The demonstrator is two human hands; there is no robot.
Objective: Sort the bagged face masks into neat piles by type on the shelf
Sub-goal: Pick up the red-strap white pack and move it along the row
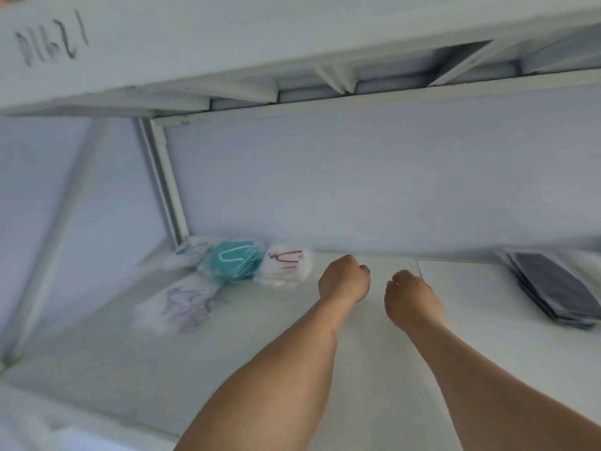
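Both hands were over the white shelf board [357, 369], mid-depth. Left hand [344, 279] had its fingers curled, nothing visibly held. Right hand [411, 297] likewise curled; whether it pinched anything I could not tell. Bagged masks lay at back left: teal pack [232, 260], white pack with red loops [284, 265], clear pack with purple loops [182, 305], another pale pack [190, 252] in the corner. Dark flat stack [556, 288] at far right. Judged light, soft, slippery film; best pinched at a bag edge.
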